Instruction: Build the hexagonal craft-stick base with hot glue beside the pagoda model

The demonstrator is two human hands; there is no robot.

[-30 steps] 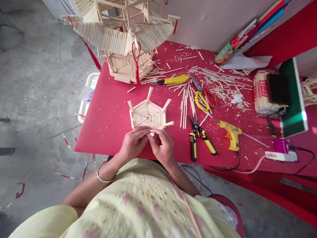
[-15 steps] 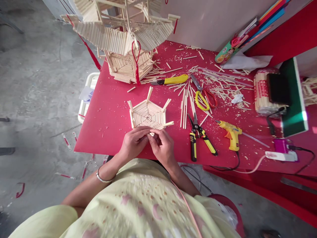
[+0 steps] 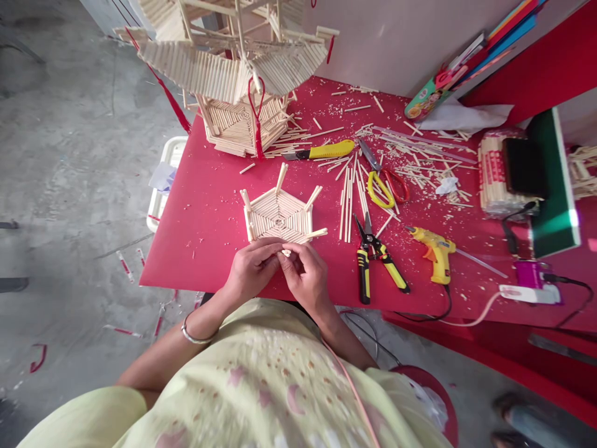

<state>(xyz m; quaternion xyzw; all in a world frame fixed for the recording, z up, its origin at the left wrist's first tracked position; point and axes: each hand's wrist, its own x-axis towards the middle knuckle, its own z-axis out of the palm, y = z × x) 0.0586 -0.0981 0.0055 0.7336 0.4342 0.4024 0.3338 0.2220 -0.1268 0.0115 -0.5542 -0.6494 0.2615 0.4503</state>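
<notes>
My left hand [image 3: 252, 266] and my right hand [image 3: 306, 272] meet at the table's front edge, fingers pinched together. Between them shows the pale end of a small bundle of wooden sticks [image 3: 286, 252]; its length is hidden by my fingers. Just beyond my fingertips lies a hexagonal stick base [image 3: 280, 214], its slats laid in rings, with short posts rising at its corners. My hands cover the view of its near edge. To the right of my hands, pruning snips [image 3: 368, 246] lie with their handles spread, beside several loose sticks [image 3: 346, 205].
A tall stick pagoda [image 3: 200, 68] with red tassels stands at the back left. A yellow utility knife [image 3: 331, 149], scissors [image 3: 380, 180] and a corded glue gun [image 3: 436, 252] lie across the red table [image 3: 205, 205]. Farther right are a stick pack [image 3: 492, 177] and a power strip [image 3: 527, 294].
My hands and the sticks between them look unmoved. At the lower right, more of another person's leg and feet has come into view on the floor.
</notes>
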